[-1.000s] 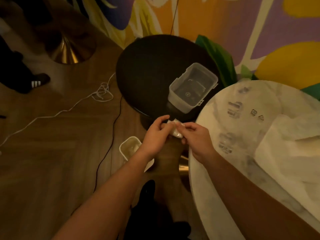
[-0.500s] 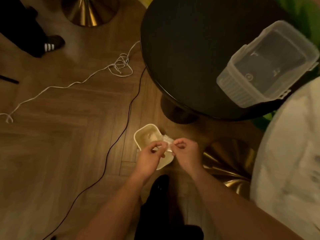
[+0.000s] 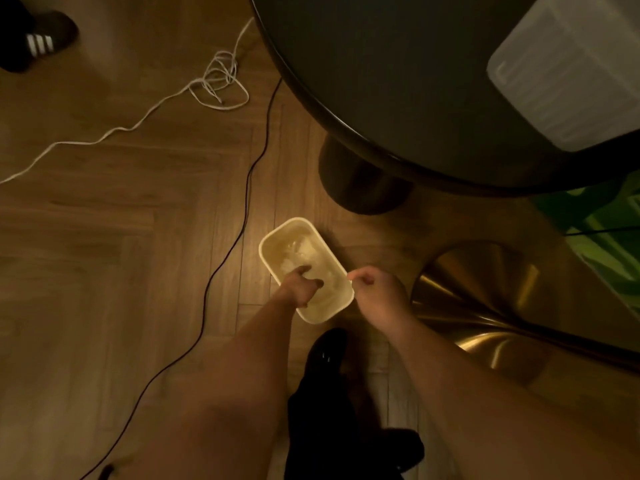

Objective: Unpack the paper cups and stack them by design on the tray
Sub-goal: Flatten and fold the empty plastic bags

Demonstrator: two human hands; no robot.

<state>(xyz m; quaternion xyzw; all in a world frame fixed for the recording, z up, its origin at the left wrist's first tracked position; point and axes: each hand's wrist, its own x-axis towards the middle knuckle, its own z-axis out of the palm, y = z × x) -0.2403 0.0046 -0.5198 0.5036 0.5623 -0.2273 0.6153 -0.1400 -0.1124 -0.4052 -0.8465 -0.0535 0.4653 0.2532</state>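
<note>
The left hand (image 3: 300, 285) reaches over the cream bin (image 3: 277, 237) on the floor, its grip loosely curled, seemingly empty, probably discarding wrapping (image 3: 294, 251). The right hand (image 3: 377, 292), beside the rim, is curled; whether it pinches anything is unclear. No paper cups show.

Floor (image 3: 104, 254) is wood laid in a herringbone pattern. A cream rectangular bin (image 3: 337, 308) sits on it right at center frame. A thin black cable (image 3: 242, 188) runs from the top middle down to the lower left, and a white cord (image 3: 218, 81) with a tangled loop trails off to the left edge. Upper right has a dark round table (image 3: 398, 81) on a dark pedestal (image 3: 360, 181), with a translucent plastic container (image 3: 568, 74) on top. A shiny gold base (image 3: 485, 299) stands at the right.
</note>
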